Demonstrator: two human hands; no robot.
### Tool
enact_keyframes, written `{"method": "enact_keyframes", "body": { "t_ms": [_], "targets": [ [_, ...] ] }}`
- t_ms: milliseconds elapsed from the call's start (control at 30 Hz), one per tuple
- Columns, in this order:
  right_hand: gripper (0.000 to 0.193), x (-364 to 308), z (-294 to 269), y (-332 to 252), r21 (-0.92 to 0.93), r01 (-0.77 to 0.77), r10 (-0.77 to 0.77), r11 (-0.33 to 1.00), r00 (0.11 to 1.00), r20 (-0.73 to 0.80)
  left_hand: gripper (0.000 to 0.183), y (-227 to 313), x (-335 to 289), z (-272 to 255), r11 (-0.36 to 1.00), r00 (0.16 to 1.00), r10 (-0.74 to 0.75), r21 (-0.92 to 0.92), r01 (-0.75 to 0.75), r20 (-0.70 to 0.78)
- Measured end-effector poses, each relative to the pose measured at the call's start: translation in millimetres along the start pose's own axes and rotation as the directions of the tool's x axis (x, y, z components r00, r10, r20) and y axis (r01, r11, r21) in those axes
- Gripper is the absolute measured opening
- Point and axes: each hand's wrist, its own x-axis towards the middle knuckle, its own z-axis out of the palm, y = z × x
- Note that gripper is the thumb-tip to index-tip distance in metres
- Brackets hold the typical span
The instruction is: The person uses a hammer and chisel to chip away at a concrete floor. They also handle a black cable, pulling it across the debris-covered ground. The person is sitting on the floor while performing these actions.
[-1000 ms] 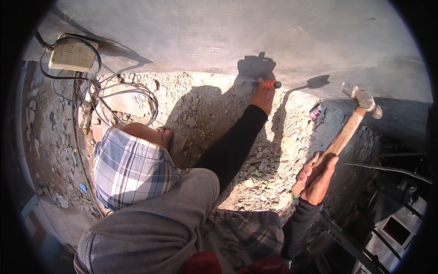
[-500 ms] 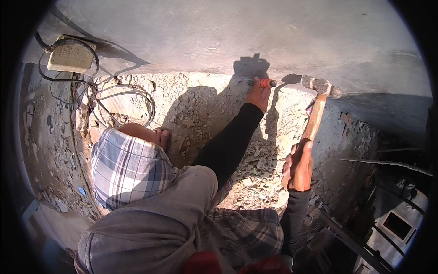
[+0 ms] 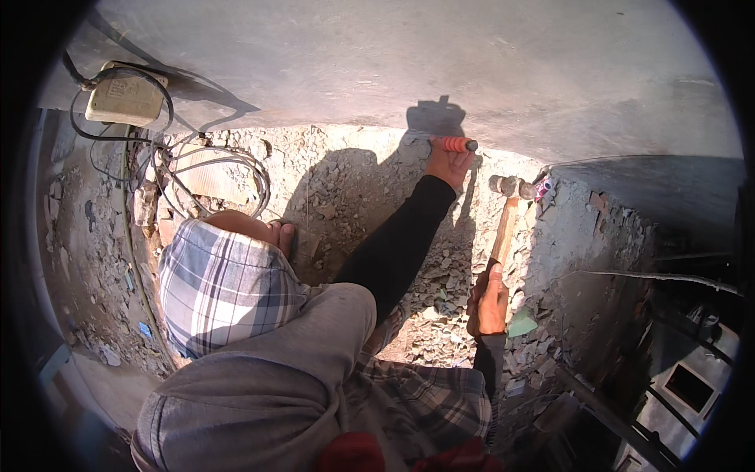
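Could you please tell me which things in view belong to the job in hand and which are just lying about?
In use:
hammer, held in the right hand
red-sleeved tool, held in the left hand near the wall

Apparently just lying about:
looped cable
green scrap
blue scrap
loose rubble

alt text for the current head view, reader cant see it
A person's left hand holds a red-handled tool at the foot of a grey wall, while the right hand holds a wooden-handled hammer, not touching the tool. Rubble lies along the wall, with a pale box and dark cables at upper left.
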Motion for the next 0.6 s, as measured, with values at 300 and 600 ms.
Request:
{"method": "enact_keyframes", "body": {
  "t_ms": [300,600],
  "targets": [
    [0.053,-109.1,17.9,132.7,0.032,-0.23,0.232,0.973,0.966,-0.109,0.023,12.8,-3.2,9.5,0.985,0.989,0.097,0.156,-0.078,-0.116],
    [0.06,-123.7,25.4,235.8,-0.335,-0.421,0.392,0.843,0.907,-0.154,0.029,-20.1,-165.3,-130.2,0.554,0.891,-0.15,0.711,0.434,-0.428]
  ]
}}
